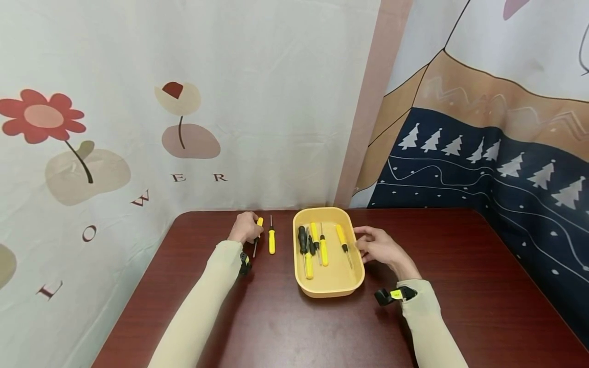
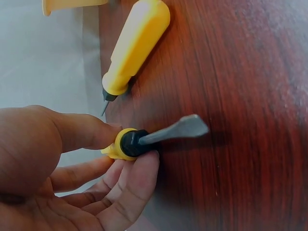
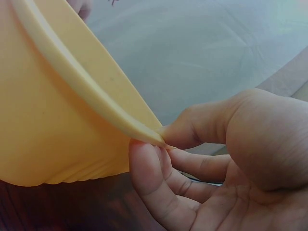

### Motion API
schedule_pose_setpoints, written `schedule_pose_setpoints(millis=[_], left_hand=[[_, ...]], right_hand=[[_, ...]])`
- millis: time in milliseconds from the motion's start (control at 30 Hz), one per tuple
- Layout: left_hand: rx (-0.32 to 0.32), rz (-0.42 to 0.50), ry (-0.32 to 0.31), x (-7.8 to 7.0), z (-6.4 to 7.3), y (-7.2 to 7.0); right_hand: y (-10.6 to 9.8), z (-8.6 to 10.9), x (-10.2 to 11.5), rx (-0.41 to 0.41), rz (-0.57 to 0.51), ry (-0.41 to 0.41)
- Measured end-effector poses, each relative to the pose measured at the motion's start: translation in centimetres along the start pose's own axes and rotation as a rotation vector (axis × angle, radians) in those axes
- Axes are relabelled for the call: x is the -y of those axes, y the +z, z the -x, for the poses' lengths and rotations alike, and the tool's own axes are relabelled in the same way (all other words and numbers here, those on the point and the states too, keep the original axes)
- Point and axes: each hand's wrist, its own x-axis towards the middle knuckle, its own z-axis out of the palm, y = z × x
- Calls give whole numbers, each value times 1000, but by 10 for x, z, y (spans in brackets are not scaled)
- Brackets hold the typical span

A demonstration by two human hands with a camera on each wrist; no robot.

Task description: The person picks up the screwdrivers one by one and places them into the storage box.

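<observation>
My left hand [image 1: 246,228] pinches a flathead screwdriver [image 2: 137,142] by its yellow and black handle, left of the tray. Its flat metal tip points toward the camera in the left wrist view. Just to the right on the table lies a second yellow screwdriver [image 1: 272,241], its shaft pointing away from me. With thumb and fingers my right hand [image 1: 378,246] grips the right rim of a yellow plastic tray [image 3: 91,86]. Several screwdrivers lie inside the tray, among them one with a black handle [image 1: 302,239] and one with a yellow handle [image 1: 340,234] near the right wall.
A dark reddish wooden table [image 1: 285,332] carries everything. Behind it hangs a pale curtain [image 1: 276,128] with flower prints. At the right hangs a navy and tan printed cloth [image 1: 442,158].
</observation>
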Motion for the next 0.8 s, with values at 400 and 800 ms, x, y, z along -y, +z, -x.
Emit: schedule_pose_setpoints(millis=[400, 800], left_hand=[[-5, 12, 22, 4, 1, 0], [-36, 76, 44, -5, 7, 0]], right_hand=[[1, 0, 2, -2, 9, 5], [0, -1, 0, 0, 7, 8]])
